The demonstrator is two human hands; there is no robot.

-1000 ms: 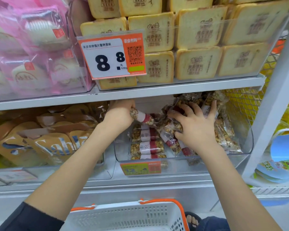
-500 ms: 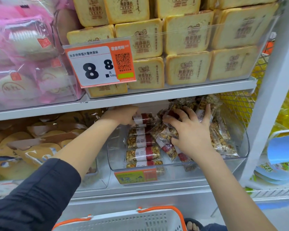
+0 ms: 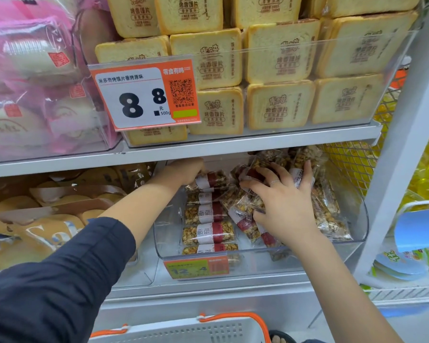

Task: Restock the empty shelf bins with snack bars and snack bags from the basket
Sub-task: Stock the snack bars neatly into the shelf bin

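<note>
A clear shelf bin (image 3: pixel 357 219) on the lower shelf holds snack bars in clear wrappers with red and white labels. A neat row of bars (image 3: pixel 208 233) runs front to back along its left side. My left hand (image 3: pixel 183 172) reaches under the upper shelf and grips a snack bar (image 3: pixel 209 180) at the far end of that row; its fingers are hidden behind the hand. My right hand (image 3: pixel 282 206) lies with fingers spread on a loose heap of bars (image 3: pixel 330 214) on the bin's right side, pressing them. The white basket (image 3: pixel 183 330) with orange handles sits below.
The upper shelf edge (image 3: pixel 233 147) hangs just above both hands, with a bin of bread-slice packs (image 3: pixel 278 58) and an orange price tag (image 3: pixel 144 97) on it. Brown snack bags (image 3: pixel 47 226) fill the bin to the left. A white upright (image 3: pixel 401 144) stands at right.
My left hand carried its bar deeper into the bin, to the far end of the row. The view shifted closer and left. My right hand stayed on the heap.
</note>
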